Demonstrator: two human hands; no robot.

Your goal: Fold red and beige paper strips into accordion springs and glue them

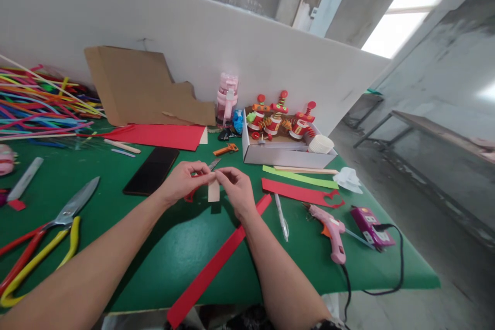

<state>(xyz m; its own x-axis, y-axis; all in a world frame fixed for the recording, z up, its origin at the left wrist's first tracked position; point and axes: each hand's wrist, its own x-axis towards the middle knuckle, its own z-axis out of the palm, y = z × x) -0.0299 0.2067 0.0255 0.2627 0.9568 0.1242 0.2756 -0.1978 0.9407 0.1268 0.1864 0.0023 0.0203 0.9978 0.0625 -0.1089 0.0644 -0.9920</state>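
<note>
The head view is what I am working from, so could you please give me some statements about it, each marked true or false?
1. The left hand and right hand hold the pale paper. True.
2. The phone lies right of the glue gun. False: the phone lies left of the glue gun.
3. Three red figures stand in the white box. True.
4. The pen lies in the white box. False: the pen lies on the table.
5. The big scissors have red and yellow handles. True.

No readable text or numbers.
</note>
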